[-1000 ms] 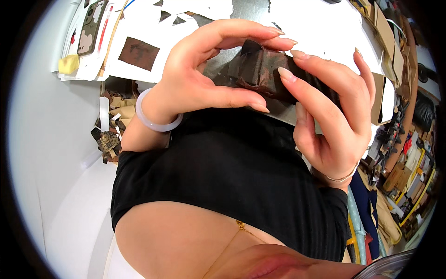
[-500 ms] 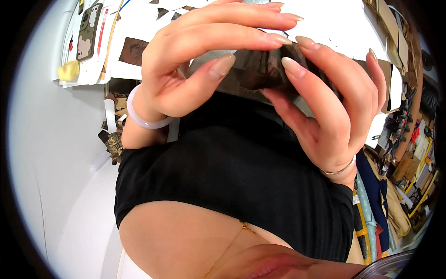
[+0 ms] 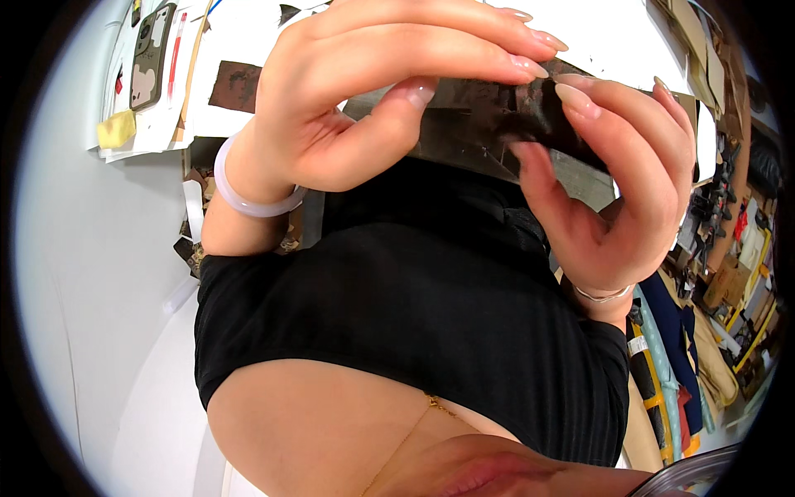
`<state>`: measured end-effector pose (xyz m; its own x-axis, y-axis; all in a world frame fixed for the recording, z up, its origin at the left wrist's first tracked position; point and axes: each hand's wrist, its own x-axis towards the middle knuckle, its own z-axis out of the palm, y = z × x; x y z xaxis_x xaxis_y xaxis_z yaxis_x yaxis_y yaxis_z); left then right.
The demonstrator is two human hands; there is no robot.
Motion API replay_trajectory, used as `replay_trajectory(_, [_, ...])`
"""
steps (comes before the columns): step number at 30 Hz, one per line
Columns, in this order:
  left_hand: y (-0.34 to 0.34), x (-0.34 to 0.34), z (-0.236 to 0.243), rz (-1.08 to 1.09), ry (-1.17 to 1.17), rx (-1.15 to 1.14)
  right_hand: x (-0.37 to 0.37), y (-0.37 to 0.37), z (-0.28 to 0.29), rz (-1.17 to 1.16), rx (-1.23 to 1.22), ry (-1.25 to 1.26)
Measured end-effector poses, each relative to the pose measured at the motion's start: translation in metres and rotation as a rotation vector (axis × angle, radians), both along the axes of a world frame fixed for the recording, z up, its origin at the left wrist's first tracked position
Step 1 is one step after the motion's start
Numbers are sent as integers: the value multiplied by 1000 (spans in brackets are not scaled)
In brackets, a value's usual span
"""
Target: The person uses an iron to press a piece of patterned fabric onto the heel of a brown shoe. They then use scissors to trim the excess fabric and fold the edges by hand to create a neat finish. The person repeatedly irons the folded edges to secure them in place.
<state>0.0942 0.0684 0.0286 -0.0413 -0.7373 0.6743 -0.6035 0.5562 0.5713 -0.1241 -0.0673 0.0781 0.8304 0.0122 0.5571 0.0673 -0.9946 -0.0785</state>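
Pinching dark piece (image 3: 553, 116) in right grip (image 3: 650, 207) at near edge of worktop (image 3: 621, 41), partly blocking it with left grip (image 3: 319, 103) parted, beside brown scrap (image 3: 235, 86), with phone (image 3: 146, 79), pen (image 3: 177, 56), yellow block (image 3: 117, 131) toward left edge.

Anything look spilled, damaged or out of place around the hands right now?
No spill shows. The flat brown piece beside the left hand has dark blotches, so its surface looks uneven, though that may be its finish. The dark piece in the right hand is too blurred to judge.

Hands (image 3: 344, 108): left thumb (image 3: 402, 112) drawn back, right thumb (image 3: 542, 178) now against brown piece (image 3: 538, 112).
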Motion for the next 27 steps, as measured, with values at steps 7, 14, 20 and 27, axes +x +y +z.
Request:
replay_trajectory(7, [-2,2,-1,6,-40,-25,-1,0,4,13,42,-7])
replay_trajectory(14, [2,-6,5,17,25,-19,5,7,-1,-3,285,-80])
replay_trajectory(20, [0,3,-3,-14,-49,-57,6,12,-1,-26,343,-82])
replay_trajectory(27, [-7,4,-10,-30,-48,-155,1,10,5,-13,91,16])
